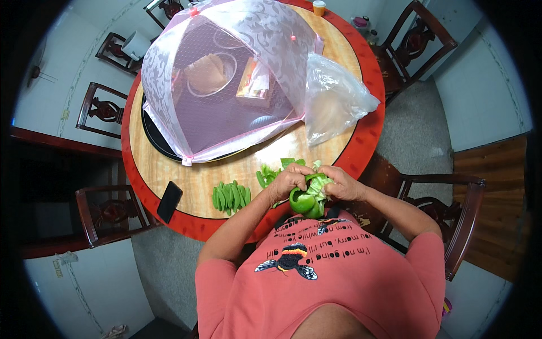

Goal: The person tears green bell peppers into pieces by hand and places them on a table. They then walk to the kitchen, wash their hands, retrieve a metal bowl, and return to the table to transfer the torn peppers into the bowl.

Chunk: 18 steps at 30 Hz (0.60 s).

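Note:
Close to my body, at the round table's front edge, both hands hold a green bell pepper [304, 203] that is torn open. Its hollow inside and pale inner flesh show. My left hand [291, 181] grips the pepper's left wall with bent fingers. My right hand [344, 184] pinches the pale core side on the right. Just behind the hands lie green pepper pieces [267, 174] on the tabletop, partly hidden by my left hand. To the left, several green pea pods [230, 196] lie side by side in a small pile.
A lilac mesh food cover [237, 97] stands over a black tray, with a box and a round container inside. A clear plastic bag [338, 101] lies right of it. A black phone [170, 202] rests at the left rim. Wooden chairs [106, 111] surround the table [190, 173].

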Motion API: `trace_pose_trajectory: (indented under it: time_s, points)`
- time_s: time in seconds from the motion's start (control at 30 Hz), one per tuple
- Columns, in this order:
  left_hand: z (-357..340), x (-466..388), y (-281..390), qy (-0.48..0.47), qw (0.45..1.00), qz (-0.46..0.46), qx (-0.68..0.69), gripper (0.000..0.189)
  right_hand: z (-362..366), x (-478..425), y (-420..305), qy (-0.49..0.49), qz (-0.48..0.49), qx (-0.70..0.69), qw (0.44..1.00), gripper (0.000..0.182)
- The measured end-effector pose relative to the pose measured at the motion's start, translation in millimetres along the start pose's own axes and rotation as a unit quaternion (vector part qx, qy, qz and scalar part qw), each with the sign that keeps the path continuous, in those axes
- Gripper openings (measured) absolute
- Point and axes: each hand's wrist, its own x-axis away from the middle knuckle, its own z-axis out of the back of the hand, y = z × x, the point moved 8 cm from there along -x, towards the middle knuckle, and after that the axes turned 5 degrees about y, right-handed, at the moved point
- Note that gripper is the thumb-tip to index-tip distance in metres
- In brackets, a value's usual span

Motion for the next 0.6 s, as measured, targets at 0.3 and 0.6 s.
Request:
trace_pose_trajectory:
  time_s: [0.3,0.6]
  points:
    - [3.3,-11.2,8.7,-0.005,0.997,0.06,-0.042,0.031,-3.5,-10.9,24.6,-0.019,-0.098,-0.147,0.984,0.019]
    - [-7.7,-1.5,28.1,-0.057,0.988,0.048,-0.135,0.026,-6.3,-6.7,15.4,-0.053,-0.101,-0.188,0.975,0.021]
